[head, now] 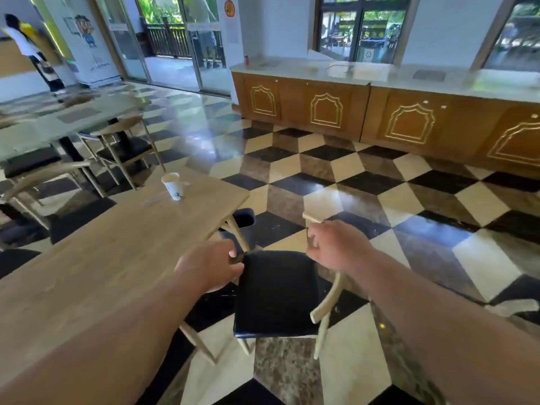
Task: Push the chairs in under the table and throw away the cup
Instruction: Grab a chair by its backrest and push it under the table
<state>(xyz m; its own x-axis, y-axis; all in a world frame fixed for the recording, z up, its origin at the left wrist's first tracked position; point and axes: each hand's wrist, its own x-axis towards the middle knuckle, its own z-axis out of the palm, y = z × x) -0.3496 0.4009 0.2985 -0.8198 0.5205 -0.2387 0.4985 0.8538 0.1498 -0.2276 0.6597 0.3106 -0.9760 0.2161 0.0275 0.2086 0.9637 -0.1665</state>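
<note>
A chair with a black seat cushion (277, 293) and pale wooden frame stands beside the right edge of the light wooden table (111, 252). My left hand (209, 266) is shut on the chair's frame at the seat's far left corner. My right hand (333, 247) is shut on the curved wooden backrest rail. A white paper cup (173, 186) stands upright near the table's far end. A second chair's black seat (244, 217) pokes out from under the table's far right edge.
Another table with chairs (122, 144) stands at the left. A long wooden counter (380, 118) runs along the back wall. Checkered floor (380, 200) stretches to the right. One person stands far left, another behind the glass doors (175, 39).
</note>
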